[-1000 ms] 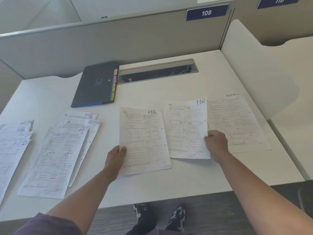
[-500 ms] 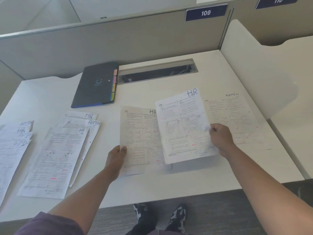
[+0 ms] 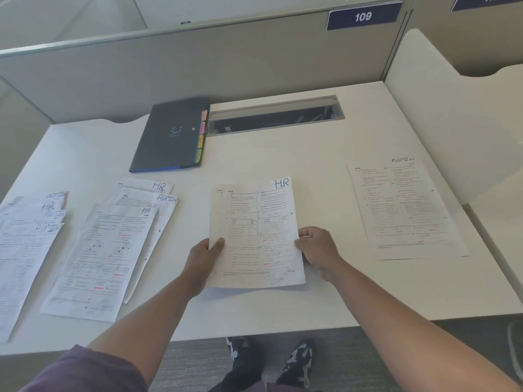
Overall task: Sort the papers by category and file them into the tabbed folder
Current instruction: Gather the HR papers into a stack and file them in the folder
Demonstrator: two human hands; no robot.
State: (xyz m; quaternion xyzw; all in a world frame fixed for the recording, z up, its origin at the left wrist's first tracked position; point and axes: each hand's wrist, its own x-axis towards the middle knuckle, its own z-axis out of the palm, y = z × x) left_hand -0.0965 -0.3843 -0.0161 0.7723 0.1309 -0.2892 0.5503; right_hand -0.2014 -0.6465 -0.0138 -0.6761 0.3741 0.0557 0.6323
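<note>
Sorting barely begun: my left hand (image 3: 205, 257) and right hand (image 3: 318, 248) each pinch a side edge of the white printed sheets marked "HR" (image 3: 256, 236), squared up mid-tabletop (image 3: 283, 154). One white sheet marked "ADMIN" (image 3: 404, 210) lies well apart to the right. Mixed HR/ADMIN sheets (image 3: 113, 250) fan out unsorted at left. The dark tabbed folder (image 3: 172, 134) sits shut behind (nothing filed, I judge). Sheets are thin, red-marked, slightly curled.

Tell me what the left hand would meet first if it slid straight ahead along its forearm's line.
Probably the white HR-marked sheet that the left hand already grips; beyond it, bare white desk, though depth is uncertain.
</note>
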